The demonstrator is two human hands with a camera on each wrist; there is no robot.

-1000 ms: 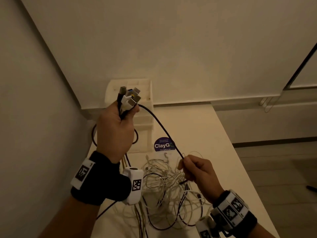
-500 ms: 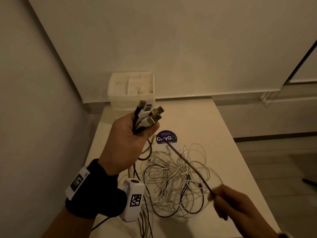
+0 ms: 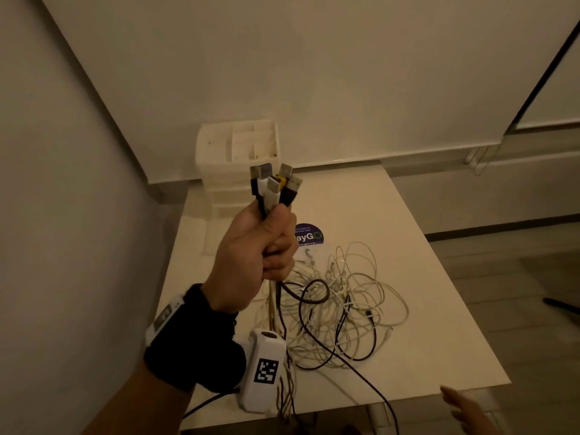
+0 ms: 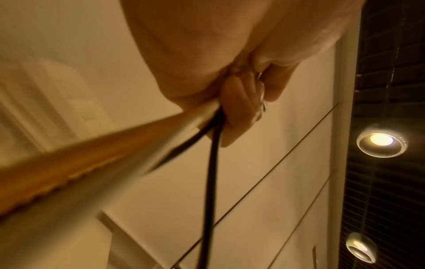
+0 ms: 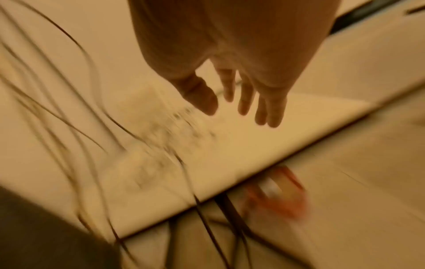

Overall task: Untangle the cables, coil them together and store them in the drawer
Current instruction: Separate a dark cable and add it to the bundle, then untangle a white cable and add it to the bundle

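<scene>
Your left hand [image 3: 251,259] is fisted on the plugs [image 3: 276,183]; right hand [image 3: 467,412], fingers spread, holds nothing at 5 o'clock. Cables [image 3: 339,312] lie tangled mid-tabletop [image 3: 408,215], drawer unit [image 3: 238,152] at 12.

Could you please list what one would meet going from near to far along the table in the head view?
Left wrist camera → tangle of cables on the table → round purple sticker → white drawer unit against the wall.
</scene>
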